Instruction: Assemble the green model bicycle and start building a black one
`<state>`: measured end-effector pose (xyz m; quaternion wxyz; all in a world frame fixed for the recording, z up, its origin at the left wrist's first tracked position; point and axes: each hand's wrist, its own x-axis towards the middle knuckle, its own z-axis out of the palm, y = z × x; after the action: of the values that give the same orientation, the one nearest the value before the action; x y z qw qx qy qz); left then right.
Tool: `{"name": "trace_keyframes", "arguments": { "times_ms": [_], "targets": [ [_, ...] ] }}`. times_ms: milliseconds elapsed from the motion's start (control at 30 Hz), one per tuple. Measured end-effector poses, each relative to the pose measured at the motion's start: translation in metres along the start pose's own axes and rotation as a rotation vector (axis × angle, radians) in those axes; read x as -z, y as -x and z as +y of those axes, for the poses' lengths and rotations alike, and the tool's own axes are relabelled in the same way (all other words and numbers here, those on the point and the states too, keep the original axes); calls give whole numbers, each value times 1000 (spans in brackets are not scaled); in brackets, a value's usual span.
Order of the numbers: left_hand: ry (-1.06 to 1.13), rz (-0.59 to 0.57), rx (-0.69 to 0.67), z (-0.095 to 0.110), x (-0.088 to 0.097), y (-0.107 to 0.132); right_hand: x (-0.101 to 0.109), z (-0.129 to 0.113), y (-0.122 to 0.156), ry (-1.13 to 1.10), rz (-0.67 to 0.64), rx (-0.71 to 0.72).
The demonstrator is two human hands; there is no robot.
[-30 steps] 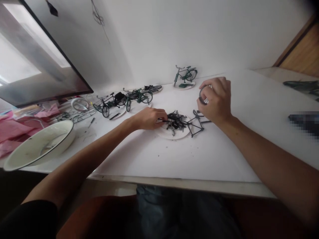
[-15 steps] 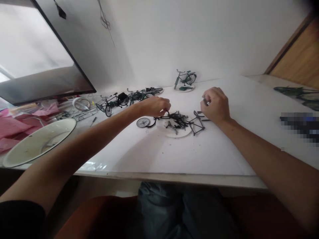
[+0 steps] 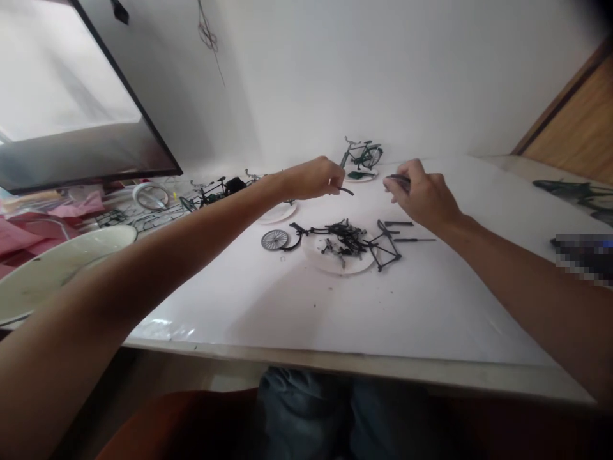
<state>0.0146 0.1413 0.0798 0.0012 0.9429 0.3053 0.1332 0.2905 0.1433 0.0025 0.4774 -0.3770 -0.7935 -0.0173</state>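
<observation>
My left hand [image 3: 328, 176] is closed in a pinch on one end of a thin, curved dark strip [image 3: 348, 191], shaped like a model bicycle's mudguard. To its right, my right hand [image 3: 428, 195] has its fingers closed round a small dark part [image 3: 400, 179], mostly hidden. Below both hands, a round white plate [image 3: 313, 263] carries a heap of dark model bicycle parts [image 3: 345, 235]. A model bicycle frame [image 3: 387, 248] lies against the plate's right side, with two thin dark bars beside it. Left of the plate are a small spoked wheel [image 3: 274, 240] and a curved mudguard [image 3: 295, 240].
A model bicycle [image 3: 363, 153] stands at the back by a plate [image 3: 360, 174] with a green part. More model bicycles [image 3: 215, 190] stand at the back left. An enamel basin [image 3: 110, 237] is at the left edge, under a screen [image 3: 163, 156]. Dark green parts [image 3: 569, 191] lie far right.
My left hand has risen from the parts heap and moved right, bringing the curved strip with it. My right hand has shifted slightly right, and the bars beside the frame show more fully.
</observation>
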Motion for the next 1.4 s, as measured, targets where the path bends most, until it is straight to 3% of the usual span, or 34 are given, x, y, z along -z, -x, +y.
{"name": "trace_keyframes", "arguments": {
  "times_ms": [133,233,433,567,800,1033,1400],
  "targets": [
    [392,190,93,6,-11,9,-10,-20,-17,158,-17,83],
    [582,275,120,10,-19,21,-22,-39,-14,123,-60,215],
    [749,171,197,33,-37,49,-39,-66,17,-85,8,226],
    [883,152,235,47,-41,62,-37,-78,26,-160,-41,239],
    [944,183,278,43,-42,70,-27,-90,24,-287,-10,135],
    [978,194,215,47,-48,72,-29,-91,27,-223,-103,193],
    [1056,159,280,56,-52,78,-26,-94,29,-298,-206,187]
  ]
}}
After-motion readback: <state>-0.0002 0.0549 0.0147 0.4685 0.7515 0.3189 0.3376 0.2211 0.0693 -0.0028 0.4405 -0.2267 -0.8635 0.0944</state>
